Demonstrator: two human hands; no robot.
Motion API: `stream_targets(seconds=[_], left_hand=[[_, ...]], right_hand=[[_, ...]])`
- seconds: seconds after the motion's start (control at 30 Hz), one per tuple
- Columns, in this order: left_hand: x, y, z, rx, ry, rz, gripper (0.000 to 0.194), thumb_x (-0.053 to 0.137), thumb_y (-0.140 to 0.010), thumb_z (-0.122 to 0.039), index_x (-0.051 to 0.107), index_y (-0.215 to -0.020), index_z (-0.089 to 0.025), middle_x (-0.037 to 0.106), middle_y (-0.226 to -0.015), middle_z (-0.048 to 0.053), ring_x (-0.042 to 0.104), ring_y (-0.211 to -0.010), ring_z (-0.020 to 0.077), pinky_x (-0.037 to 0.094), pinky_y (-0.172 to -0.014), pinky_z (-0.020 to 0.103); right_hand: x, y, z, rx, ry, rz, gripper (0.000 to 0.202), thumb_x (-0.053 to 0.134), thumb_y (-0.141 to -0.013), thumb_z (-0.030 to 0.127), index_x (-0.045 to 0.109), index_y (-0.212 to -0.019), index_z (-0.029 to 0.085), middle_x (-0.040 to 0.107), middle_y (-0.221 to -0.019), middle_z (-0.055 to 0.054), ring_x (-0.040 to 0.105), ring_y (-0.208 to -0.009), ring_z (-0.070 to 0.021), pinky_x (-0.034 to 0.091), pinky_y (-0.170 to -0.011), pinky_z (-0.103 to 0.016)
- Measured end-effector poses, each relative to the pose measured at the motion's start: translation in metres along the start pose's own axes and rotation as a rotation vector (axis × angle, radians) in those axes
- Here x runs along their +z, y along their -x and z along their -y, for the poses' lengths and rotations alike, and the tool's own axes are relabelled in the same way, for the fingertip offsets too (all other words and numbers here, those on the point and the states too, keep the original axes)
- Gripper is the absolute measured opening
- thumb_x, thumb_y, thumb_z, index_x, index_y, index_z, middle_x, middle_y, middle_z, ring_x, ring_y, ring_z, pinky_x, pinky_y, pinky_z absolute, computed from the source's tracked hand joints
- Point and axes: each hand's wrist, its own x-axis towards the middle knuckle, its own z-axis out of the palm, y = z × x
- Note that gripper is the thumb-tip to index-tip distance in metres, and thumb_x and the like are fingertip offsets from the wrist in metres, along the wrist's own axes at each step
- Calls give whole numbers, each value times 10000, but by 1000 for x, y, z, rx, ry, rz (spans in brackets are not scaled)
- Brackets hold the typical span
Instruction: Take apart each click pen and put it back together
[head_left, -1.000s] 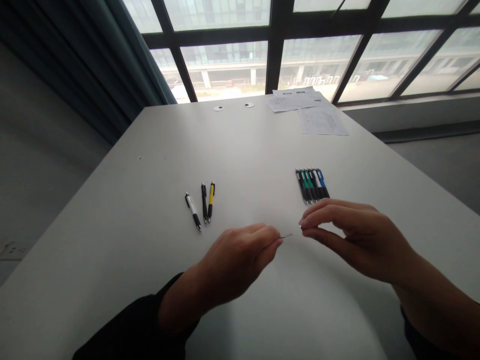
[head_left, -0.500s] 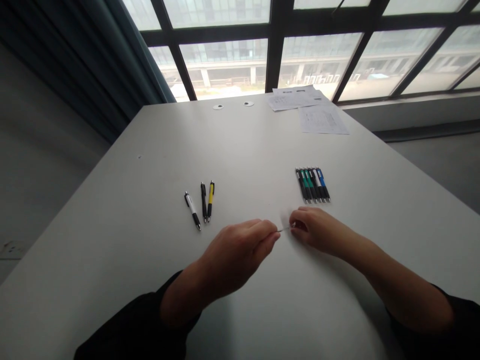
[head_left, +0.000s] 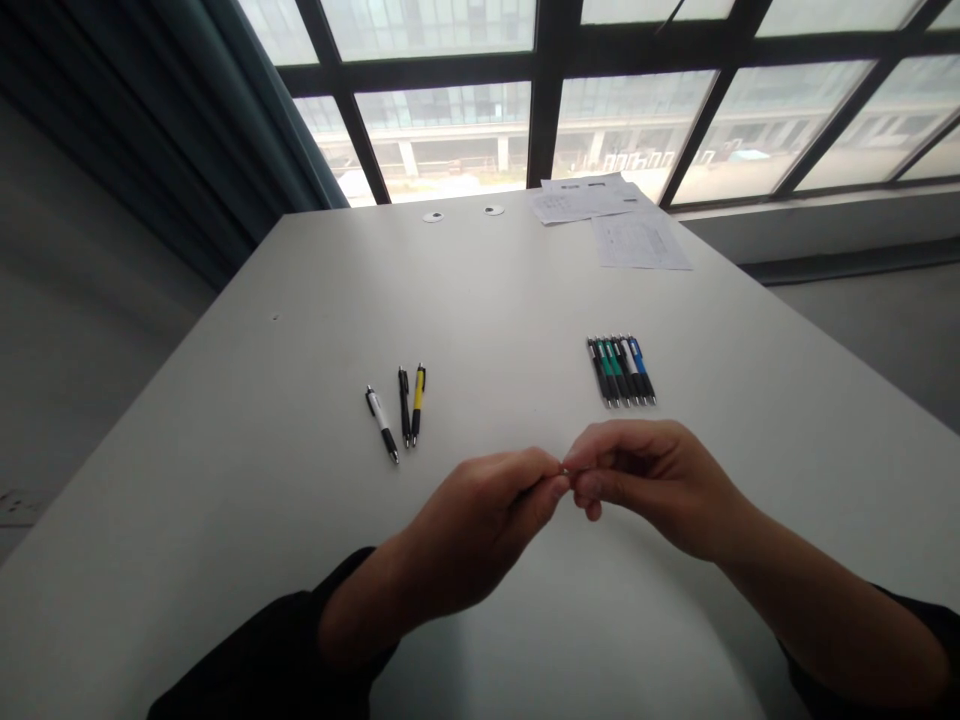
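Observation:
My left hand [head_left: 487, 520] is closed in a pinch above the middle of the white table [head_left: 465, 290]. Its fingertips meet those of my right hand [head_left: 660, 485], which is also pinched. Something tiny and pale shows between the fingertips, too small to name. Beyond my left hand lie a white pen [head_left: 382, 422], a black pen [head_left: 404, 405] and a yellow pen [head_left: 418, 403]. Past my right hand is a tight row of several pens [head_left: 621, 371], with green, white and blue barrels among them.
Printed papers [head_left: 641, 242] lie at the far right of the table, near the window. Two round white pieces [head_left: 433, 217] with dark centres are at the far edge. A dark curtain [head_left: 247, 130] hangs at the left.
My right hand has turned and come in against my left fingertips; the thin piece that spanned the gap between the hands is now mostly hidden. The pens on the table lie as before.

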Motion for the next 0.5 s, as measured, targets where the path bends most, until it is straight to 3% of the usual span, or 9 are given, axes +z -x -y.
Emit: stream_targets(seconds=[0.1, 0.23, 0.37, 0.5], left_hand=[[0, 1, 0, 17, 45, 15, 251, 444, -1058, -298, 629, -931, -189, 530, -740, -45, 466, -665, 86, 404, -674, 203], [0, 1, 1, 10, 19, -27, 217, 456, -1050, -281, 572, -892, -189, 503, -730, -52, 435, -661, 86, 391, -666, 200], [1, 1, 4, 6, 14, -45, 206, 458, -1046, -281, 555, -889, -190, 500, -725, -52, 434, -655, 90, 390, -663, 206], [2, 2, 5, -2, 18, -38, 217, 442, -1052, -289, 560, -898, -190, 516, -737, -47, 443, -663, 92, 396, -668, 205]], right_hand=[[-2, -4, -5, -11, -118, 11, 92, 783, -873, 200, 771, -964, 191, 721, -799, -18, 670, -662, -101, 581, -631, -232], [-19, -5, 13, -70, -58, -147, 133, 780, -877, 305, 732, -904, 185, 706, -867, -33, 667, -666, -120, 581, -599, -261], [-46, -9, 20, 75, 462, -292, 272, 827, -805, 354, 664, -922, 171, 684, -736, -9, 664, -632, -151, 567, -609, -293], [-61, -17, 0, 424, 953, -161, 180, 703, -873, 306, 589, -945, 188, 702, -657, 8, 657, -578, -156, 494, -581, -283]])
